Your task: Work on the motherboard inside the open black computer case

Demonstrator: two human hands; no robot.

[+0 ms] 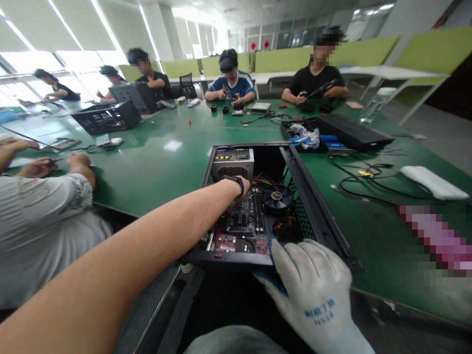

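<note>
Right hand (313,285): gloved, at 5 o'clock, fingers curled over the near edge of the case (317,216); thumb hidden behind the rim.
Left hand (241,194): bare, reaching in at centre, mostly hidden past the wristband (234,181); whether it grips anything cannot be told.
Case: open, lying on the green table (162,157), overhanging its near edge.
Board (245,221): inside the case, partly covered by the arm.
Fan (276,197): at 3 o'clock of the left hand.
Neighbour (40,221): at 9 o'clock, cut off.
</note>
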